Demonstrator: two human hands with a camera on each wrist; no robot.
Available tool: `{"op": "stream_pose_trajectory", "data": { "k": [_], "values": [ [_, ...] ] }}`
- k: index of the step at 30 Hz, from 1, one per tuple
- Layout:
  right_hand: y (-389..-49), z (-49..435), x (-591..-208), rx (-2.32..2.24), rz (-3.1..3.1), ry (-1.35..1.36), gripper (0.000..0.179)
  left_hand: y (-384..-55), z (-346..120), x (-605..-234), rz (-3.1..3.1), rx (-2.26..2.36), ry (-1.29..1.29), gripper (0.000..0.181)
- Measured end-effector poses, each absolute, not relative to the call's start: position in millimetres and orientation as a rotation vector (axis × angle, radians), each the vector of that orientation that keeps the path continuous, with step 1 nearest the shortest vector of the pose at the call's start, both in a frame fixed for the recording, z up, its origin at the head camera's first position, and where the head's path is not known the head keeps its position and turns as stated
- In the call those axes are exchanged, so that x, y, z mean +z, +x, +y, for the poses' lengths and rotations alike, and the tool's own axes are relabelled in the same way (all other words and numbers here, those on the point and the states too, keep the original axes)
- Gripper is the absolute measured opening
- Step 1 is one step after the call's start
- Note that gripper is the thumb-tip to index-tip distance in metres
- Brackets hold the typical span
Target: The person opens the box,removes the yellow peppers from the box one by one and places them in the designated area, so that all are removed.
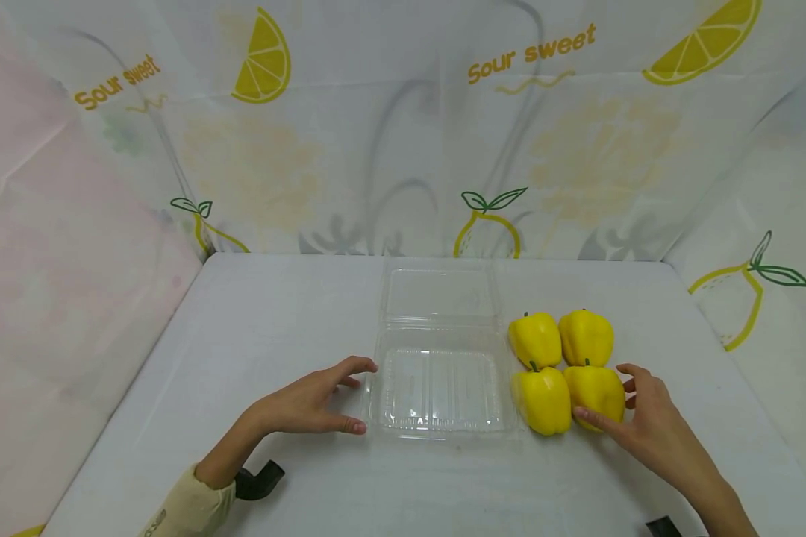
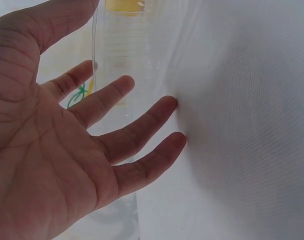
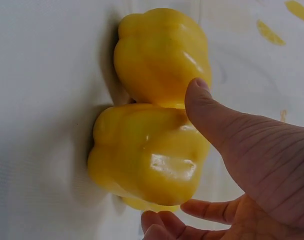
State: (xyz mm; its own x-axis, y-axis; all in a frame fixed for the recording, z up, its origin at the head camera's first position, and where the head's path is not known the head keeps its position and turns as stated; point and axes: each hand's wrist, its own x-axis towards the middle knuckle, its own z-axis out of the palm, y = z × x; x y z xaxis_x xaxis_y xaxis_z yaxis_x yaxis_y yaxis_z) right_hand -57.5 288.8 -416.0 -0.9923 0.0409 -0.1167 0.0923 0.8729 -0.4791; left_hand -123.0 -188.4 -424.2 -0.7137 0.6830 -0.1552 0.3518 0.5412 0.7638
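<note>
A clear plastic clamshell box (image 1: 436, 429) lies unfolded on the white table, its lid (image 1: 439, 294) laid back behind the base. My left hand (image 1: 312, 399) is at the base's left edge, fingers spread and thumb apart. In the left wrist view the left fingers (image 2: 142, 127) lie close to the table beside the clear wall. On the right stand several yellow bell peppers in two rows. My right hand (image 1: 651, 418) straddles the front right pepper (image 1: 594, 391): thumb (image 3: 207, 107) across its near side, fingers loosely bent at its right side. The front left pepper (image 1: 544, 403) stands against the box side.
Two more yellow peppers, a left one (image 1: 536, 339) and a right one (image 1: 586, 337), stand behind the front pair. White table cloth (image 1: 295, 313) spreads around the box. Lemon-printed curtains (image 1: 389, 149) hang at the back and sides.
</note>
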Motion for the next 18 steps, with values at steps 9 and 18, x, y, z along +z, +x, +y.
{"op": "stream_pose_trajectory", "data": {
  "k": [9, 18],
  "values": [
    [-62.1, 294.8, -405.3, -0.766, 3.001, 0.047, 0.097, -124.7, -188.8, -422.9, 2.331, 1.022, 0.830, 0.083],
    [-77.5, 306.8, -389.1, -0.743, 3.019, 0.030, 0.096, -123.9, -189.7, -422.5, 2.317, 1.027, 0.789, 0.086]
  ]
}}
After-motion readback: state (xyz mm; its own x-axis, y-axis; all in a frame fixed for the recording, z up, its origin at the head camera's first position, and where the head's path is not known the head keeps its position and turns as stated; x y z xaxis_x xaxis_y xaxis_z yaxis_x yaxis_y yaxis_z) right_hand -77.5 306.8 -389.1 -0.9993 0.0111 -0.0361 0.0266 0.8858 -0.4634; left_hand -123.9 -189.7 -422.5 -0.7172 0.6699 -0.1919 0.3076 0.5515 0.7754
